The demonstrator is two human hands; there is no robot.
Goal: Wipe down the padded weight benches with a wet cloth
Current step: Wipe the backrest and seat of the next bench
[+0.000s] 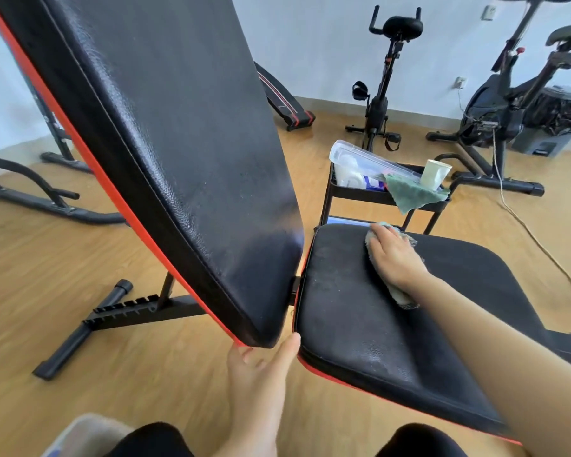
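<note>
A black padded weight bench with red trim fills the view. Its raised backrest pad (165, 133) tilts up at the left and its seat pad (360, 311) lies flat at the right. My right hand (394, 257) presses flat on a pale grey-green cloth (401, 296) near the far side of the seat pad; the cloth shows only at the hand's edges. My left hand (261, 371) reaches up to the lower near corner of the backrest, fingers straight and touching its underside edge. Damp streaks show on the lower backrest.
A black cart (353, 192) behind the seat holds a clear plastic box (370, 161), a paper cup (435, 174) and a green cloth (409, 194). Exercise bikes (381, 103) stand at the back, with another bench (282, 100). A cord (521, 222) trails over the wood floor.
</note>
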